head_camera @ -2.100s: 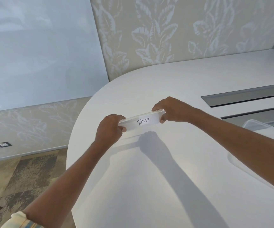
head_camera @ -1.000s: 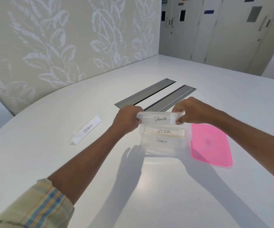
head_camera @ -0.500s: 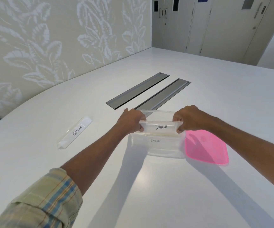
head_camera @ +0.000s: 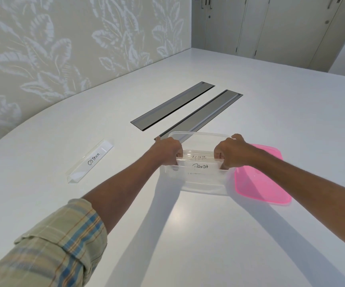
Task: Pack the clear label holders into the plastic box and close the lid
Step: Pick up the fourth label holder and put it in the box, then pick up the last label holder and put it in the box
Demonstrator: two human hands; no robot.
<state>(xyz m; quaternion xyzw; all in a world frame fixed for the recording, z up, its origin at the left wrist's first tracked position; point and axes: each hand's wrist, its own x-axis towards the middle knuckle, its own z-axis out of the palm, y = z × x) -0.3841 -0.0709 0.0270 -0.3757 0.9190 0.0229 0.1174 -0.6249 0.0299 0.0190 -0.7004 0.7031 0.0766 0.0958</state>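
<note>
A clear plastic box (head_camera: 202,186) stands open on the white table. Inside it I hold the clear label holder marked PANDA (head_camera: 199,166) by its two ends, my left hand (head_camera: 168,151) on the left end and my right hand (head_camera: 230,151) on the right end. Behind it in the box sits a holder marked ZEBRA (head_camera: 197,157); a third label shows faintly below. The pink lid (head_camera: 260,181) lies flat right of the box. Another holder, marked OSTRICH (head_camera: 89,161), lies on the table to the left.
Two grey metal cable flaps (head_camera: 172,105) are set into the table (head_camera: 188,235) just beyond the box. A leaf-patterned wall runs along the left and cabinet doors stand at the far end.
I carried the PANDA holder from the table's left end over to the box and lowered it from above the rim down inside. My view followed to the right.
</note>
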